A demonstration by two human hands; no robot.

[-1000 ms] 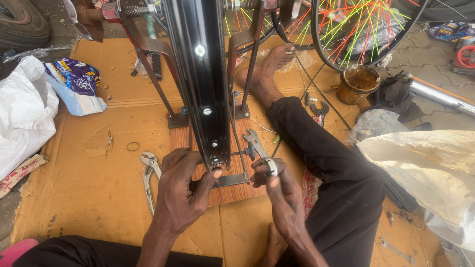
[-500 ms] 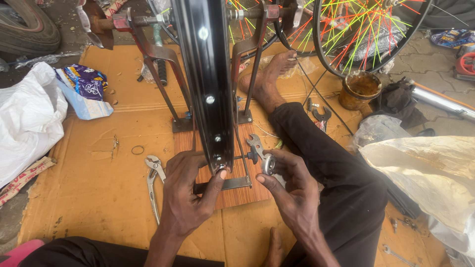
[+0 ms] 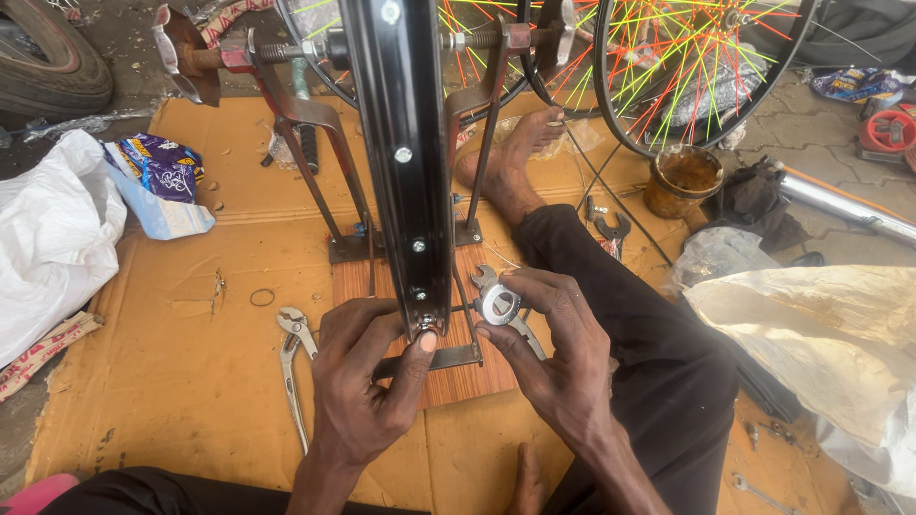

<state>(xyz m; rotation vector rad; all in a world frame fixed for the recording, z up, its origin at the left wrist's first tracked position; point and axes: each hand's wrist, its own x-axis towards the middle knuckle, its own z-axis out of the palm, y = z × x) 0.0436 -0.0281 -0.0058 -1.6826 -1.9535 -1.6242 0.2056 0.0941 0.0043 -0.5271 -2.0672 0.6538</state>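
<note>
We are working at the bottom of the black metal wheel rim [image 3: 405, 143], which stands upright in the rusty steel truing stand [image 3: 315, 143] on the small wooden board [image 3: 458, 377], at the middle of the brown cardboard sheet [image 3: 172, 372]. To do this well, we judge that the rim must stay steady under the left thumb while the round silver spoke tool [image 3: 499, 304] turns in small bites, squarely seated on the nipple, so nothing slips or rounds off.

Our left hand [image 3: 367, 381] is curled loosely, thumb tip pressed against the rim's lower edge at about twelve o'clock from the palm, fingers resting beside the stand's base; it grips nothing outright. Our right hand [image 3: 553, 358] is pinched shut on the silver tool, thumb and fingertips clamped around its edge, just right of the rim. The two hands sit close together, the rim between them.

Silver pliers [image 3: 291, 367] lie at nine o'clock of the left hand; a rusty tin [image 3: 679, 179] stands at two o'clock.
</note>
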